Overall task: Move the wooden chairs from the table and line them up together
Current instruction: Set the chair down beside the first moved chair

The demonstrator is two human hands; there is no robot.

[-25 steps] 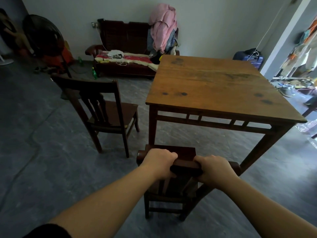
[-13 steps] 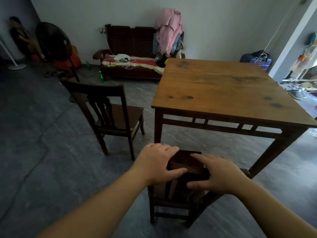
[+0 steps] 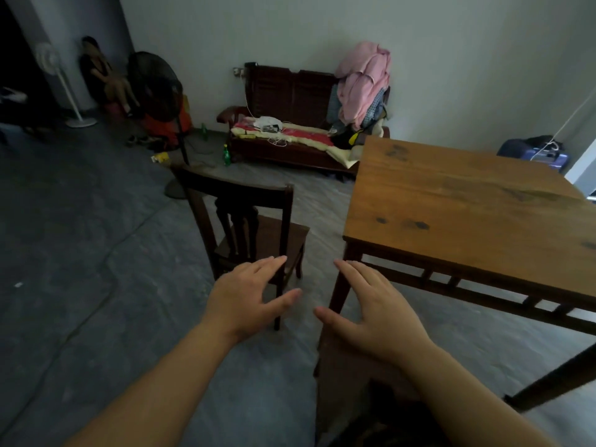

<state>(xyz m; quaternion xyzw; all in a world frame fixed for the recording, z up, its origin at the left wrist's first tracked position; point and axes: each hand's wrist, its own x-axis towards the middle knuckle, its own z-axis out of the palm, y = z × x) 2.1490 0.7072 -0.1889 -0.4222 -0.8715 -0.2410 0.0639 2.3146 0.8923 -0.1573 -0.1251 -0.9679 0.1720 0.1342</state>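
A: Hands? Holding anything?
B: No. Left hand [image 3: 248,295] & right hand [image 3: 374,314] both spread flat, fingers apart, gripping nothing.
A: Chairs?
B: One wooden chair [image 3: 248,227] stands left of the table [image 3: 467,201], apart from it. Second chair [image 3: 348,375] below the right hand, by the table's near leg (mostly hidden). Bench [image 3: 290,124] at the wall holds clothes, bedding.

The room is looking dim and grey — daylight is coming in from the right and shining on the wooden table [image 3: 467,201]. The far left corner is sinking into dark. Straight lines are bending near the edges, and the hands are looking a little blurry.
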